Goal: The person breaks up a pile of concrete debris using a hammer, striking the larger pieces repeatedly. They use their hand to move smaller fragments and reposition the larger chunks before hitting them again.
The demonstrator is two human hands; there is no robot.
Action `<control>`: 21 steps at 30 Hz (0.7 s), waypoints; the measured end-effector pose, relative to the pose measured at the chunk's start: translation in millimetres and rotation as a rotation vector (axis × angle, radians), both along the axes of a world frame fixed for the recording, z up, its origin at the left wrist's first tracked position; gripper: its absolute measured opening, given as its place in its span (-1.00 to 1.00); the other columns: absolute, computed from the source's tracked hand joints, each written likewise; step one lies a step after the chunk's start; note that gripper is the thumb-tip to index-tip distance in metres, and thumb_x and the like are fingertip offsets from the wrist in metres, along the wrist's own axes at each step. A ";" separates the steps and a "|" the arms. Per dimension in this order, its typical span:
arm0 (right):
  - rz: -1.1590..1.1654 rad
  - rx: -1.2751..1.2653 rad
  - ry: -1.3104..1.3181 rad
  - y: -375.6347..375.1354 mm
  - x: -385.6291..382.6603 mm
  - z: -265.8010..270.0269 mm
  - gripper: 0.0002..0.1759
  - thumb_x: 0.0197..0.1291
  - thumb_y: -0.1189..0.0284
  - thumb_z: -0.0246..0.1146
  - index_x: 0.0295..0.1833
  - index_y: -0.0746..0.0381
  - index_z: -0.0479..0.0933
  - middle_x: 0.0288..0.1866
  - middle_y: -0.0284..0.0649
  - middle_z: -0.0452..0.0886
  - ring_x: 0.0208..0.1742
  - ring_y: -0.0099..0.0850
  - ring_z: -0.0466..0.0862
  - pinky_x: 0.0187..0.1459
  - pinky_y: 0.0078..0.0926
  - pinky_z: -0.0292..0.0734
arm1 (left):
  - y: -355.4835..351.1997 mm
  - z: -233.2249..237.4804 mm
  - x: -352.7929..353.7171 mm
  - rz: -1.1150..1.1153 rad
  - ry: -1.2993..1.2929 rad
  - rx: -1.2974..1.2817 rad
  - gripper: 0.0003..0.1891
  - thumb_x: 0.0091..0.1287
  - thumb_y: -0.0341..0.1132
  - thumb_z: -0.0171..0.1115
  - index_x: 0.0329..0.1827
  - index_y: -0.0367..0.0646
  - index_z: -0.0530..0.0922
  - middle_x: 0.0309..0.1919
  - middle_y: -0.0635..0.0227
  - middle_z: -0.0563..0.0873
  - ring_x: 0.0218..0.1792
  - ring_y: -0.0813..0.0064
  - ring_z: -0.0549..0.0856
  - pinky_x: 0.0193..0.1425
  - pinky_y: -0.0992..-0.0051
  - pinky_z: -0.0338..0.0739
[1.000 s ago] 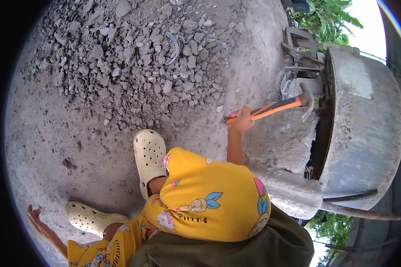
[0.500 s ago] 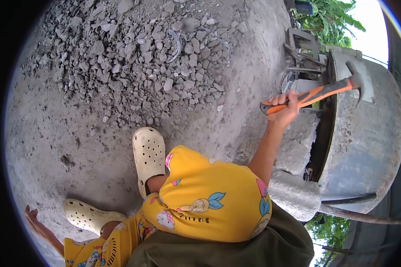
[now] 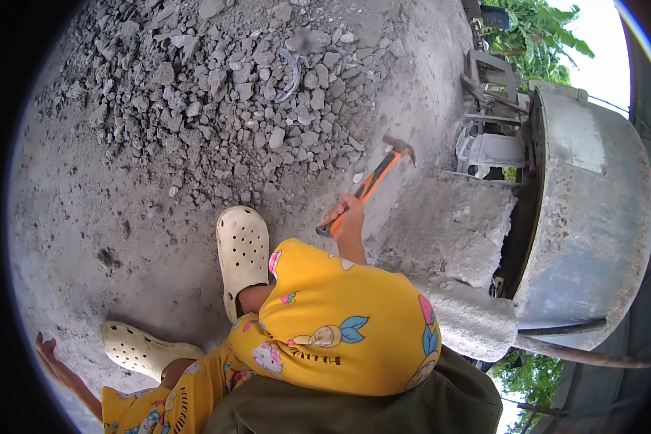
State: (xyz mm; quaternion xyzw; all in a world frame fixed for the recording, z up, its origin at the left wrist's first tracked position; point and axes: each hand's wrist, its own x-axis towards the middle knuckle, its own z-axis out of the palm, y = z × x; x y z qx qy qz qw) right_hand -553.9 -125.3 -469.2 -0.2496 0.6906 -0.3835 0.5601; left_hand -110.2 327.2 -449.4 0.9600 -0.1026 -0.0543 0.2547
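Observation:
My right hand is wrapped round the black and orange handle of a claw hammer. The hammer's dark head points up and right over the grey dusty ground, near the edge of a heap of broken grey rubble. My right forearm passes behind my knee in yellow patterned trousers. At the lower left edge, my left hand stretches out beyond my other leg, fingers extended and nothing seen in it.
Cream clogs are on my feet, on the dusty ground. At right, a rough grey block stands by a large rusty metal drum. A bar juts from below the drum. Behind are a wooden frame and green plants.
My right hand has swung the hammer from in front of the metal drum down and leftward, over the ground by the rubble. My left hand has barely shifted.

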 end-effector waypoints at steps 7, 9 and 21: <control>0.037 -0.698 0.073 -73.1 -6.3 156.7 -0.82 0.10 0.44 0.09 -0.47 0.18 0.23 -0.72 -0.39 0.18 -0.69 -0.50 0.26 -0.56 -0.43 0.30 | -28.4 -0.7 -13.3 0.124 0.046 -0.140 -0.52 0.35 -0.02 -0.23 -0.21 -0.28 0.53 -0.45 0.18 0.61 -0.34 0.30 0.55 -0.13 0.30 0.43; 0.032 -0.910 0.107 -86.0 -13.4 180.4 -0.82 0.09 0.48 0.07 -0.47 0.19 0.20 -0.72 -0.38 0.15 -0.70 -0.51 0.23 -0.58 -0.44 0.31 | -46.5 9.2 -17.2 0.100 0.066 -0.096 -0.50 0.35 -0.01 -0.23 -0.21 -0.30 0.53 -0.47 0.18 0.62 -0.34 0.29 0.56 -0.13 0.30 0.44; 0.070 0.054 0.174 31.9 -7.6 -22.6 -0.89 0.00 0.46 0.14 -0.40 0.26 0.36 -0.74 -0.33 0.28 -0.78 -0.43 0.33 -0.73 -0.41 0.30 | -29.4 9.6 -15.5 0.086 0.022 -0.015 -0.43 0.36 0.06 -0.27 -0.19 -0.32 0.53 -0.49 0.18 0.62 -0.33 0.27 0.56 -0.12 0.28 0.45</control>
